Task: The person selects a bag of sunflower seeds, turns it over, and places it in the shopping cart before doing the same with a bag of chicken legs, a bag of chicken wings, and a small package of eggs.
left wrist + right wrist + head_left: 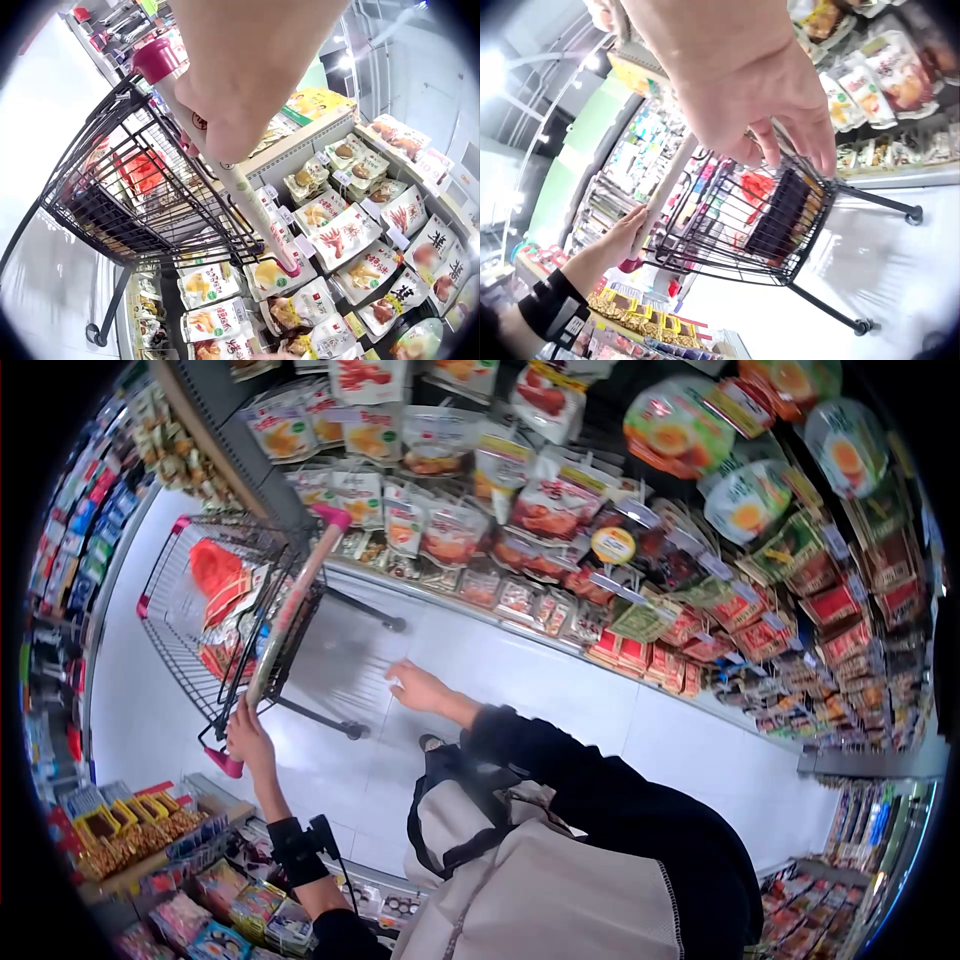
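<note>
My left hand point(248, 738) grips the long pale handle point(292, 610) of a black wire shopping cart point(190, 685), close to its pink end cap. In the left wrist view the fingers point(225, 135) wrap round the handle point(251, 201). My right hand point(418, 688) hangs free over the floor, a short way from the cart, its fingers point(765, 142) loosely bent with nothing in them. Inside the cart lie a bright red item point(214, 567) and several red and white packets point(222, 655); the wire mesh partly hides them.
Shelves of hanging food pouches point(555, 495) run along the far side, with round packs point(680, 430) at the upper right. A stand of yellow-and-brown snack packs point(135, 825) is at the lower left. White floor point(480, 660) lies between the displays.
</note>
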Demonstrator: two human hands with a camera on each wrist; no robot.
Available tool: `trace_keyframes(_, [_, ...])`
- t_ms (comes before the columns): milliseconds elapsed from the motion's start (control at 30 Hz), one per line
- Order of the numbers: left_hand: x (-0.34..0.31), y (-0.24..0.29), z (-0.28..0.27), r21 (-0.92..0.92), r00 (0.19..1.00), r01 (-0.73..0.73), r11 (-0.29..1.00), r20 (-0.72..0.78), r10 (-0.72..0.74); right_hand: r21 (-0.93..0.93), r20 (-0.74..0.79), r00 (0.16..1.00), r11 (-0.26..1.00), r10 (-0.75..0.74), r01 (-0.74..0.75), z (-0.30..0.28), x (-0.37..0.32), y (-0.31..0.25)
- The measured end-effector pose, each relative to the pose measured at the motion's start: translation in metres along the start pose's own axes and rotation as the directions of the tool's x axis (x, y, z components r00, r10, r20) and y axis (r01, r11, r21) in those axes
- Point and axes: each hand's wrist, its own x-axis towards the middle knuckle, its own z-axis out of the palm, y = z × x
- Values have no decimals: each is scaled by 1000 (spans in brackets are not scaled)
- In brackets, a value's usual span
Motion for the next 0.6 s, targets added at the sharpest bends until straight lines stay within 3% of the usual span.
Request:
trace_keyframes(133, [-3,-4,4,-48,998,29,998,53,-27,-5,-59,969,971,240,-241,-34,-82,60])
trace_keyframes(200, [-3,-11,10,-54,999,8,999,35,-7,57,-162,935,949,316,-311,-56,-113,85])
trace_keyframes(267, [-1,-2,-4,5,987,52,999,149,-52,153,-281,875,918,394,-365,-80,-144,106])
trace_keyframes(333, [1,15,-18,-357,998,60,932,-4,-66,256,-357,820,891,449,-376,-101,-174,124])
trace_keyframes(367, [-4,26,-24,-356,981,49,933,-157,-112,308,-390,788,874,475,-375,-110,-188,134])
trace_keyframes(400, [-7,53,-40,-450,948,-43,892,-300,-106,317,-415,769,869,487,-379,-121,-201,142])
trace_keyframes(433, [-9,75,-49,-557,944,-31,830,-289,-159,327,-435,749,863,500,-386,-130,-217,149])
trace_keyframes(467, [-16,98,-56,-655,940,-12,755,-265,-215,333,-448,731,855,514,-397,-138,-233,157])
trace_keyframes(600, [-58,220,-46,-820,993,54,569,-17,-119,440,-468,659,802,588,-403,-166,-290,186])
